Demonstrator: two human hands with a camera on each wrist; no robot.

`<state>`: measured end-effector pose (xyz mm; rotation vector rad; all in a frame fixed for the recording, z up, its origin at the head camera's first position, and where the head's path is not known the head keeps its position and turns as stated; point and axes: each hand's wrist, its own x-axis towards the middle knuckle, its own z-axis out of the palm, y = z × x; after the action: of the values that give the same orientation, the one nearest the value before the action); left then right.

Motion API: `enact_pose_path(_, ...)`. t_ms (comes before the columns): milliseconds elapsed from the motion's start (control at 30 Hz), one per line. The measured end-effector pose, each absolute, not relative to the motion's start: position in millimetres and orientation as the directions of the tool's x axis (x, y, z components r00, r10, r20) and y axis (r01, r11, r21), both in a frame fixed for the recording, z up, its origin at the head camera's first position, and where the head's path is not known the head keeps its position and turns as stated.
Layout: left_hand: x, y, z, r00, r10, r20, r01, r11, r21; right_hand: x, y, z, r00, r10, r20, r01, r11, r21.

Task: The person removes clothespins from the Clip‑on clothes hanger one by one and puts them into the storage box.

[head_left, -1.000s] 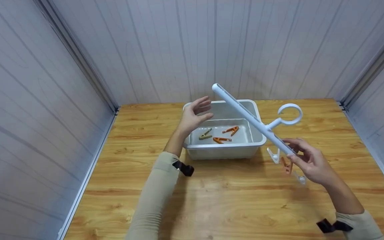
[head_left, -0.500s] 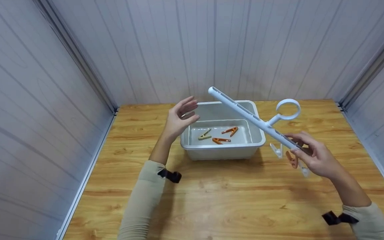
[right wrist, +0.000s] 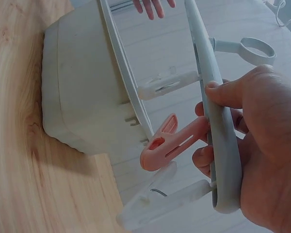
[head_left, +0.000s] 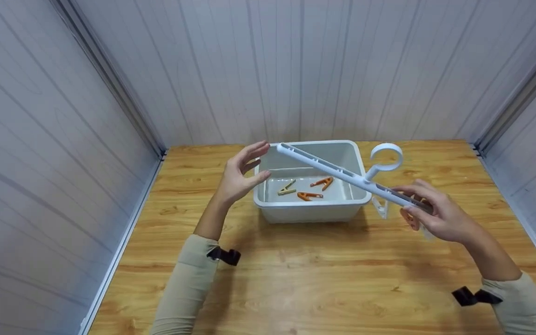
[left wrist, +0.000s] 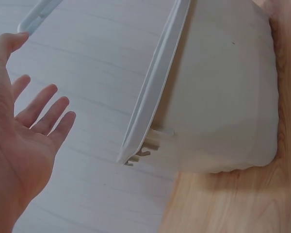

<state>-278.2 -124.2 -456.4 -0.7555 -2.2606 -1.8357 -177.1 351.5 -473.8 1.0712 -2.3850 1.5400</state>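
My right hand [head_left: 440, 214] grips one end of a pale blue-white plastic hanger [head_left: 328, 168], thumb on top and fingers curled beneath. The hanger slants across the bin, its ring hook [head_left: 387, 157] pointing up and back. From the held half hang an orange clip [right wrist: 172, 143] and two whitish clear clips, one of them a clear clip [right wrist: 165, 204] at the end. My left hand [head_left: 242, 172] has its fingers spread beside the hanger's far end, palm facing it. In the left wrist view the thumb tip [left wrist: 22, 38] overlaps that end.
A pale grey plastic bin [head_left: 312, 213] stands on the wooden table [head_left: 324, 279] below the hanger. Inside lie a yellowish clip [head_left: 286, 188], an orange clip [head_left: 322, 183] and another orange clip [head_left: 310, 196]. Panel walls [head_left: 277, 70] enclose the back and both sides.
The hanger's far end has swung down and left, towards my left hand, so it lies flatter. My left hand has drawn left, off the bin. The right hand keeps its grip.
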Motion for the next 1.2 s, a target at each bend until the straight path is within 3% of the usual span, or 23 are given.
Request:
enact_pose_path(233, -268, -128, -454, -0.825, 0.373, 0.424, 0.527, 0.238, 0.816, -180, 346, -470, -0.75, -0.539, 0.383, -0.592, 0.288, -0.753)
enact_pose_path(467, -262, -131, -452, -0.8, 0.43, 0.418, 0.563, 0.298, 0.771, -183, 342, -471, -0.671, -0.607, 0.425, -0.663, 0.236, -0.71)
enact_pose_path(700, -257, -134, -441, -0.746, 0.515, 0.423, 0.633, 0.35, 0.69, -181, 339, -463, -0.704, -0.623, 0.34, -0.633, 0.334, -0.698)
enact_pose_path(1200, -247, -134, -429, -0.685, 0.635, 0.357, 0.701, 0.439, 0.562, -189, 320, -454, -0.667, -0.678, 0.31, -0.699, 0.424, -0.576)
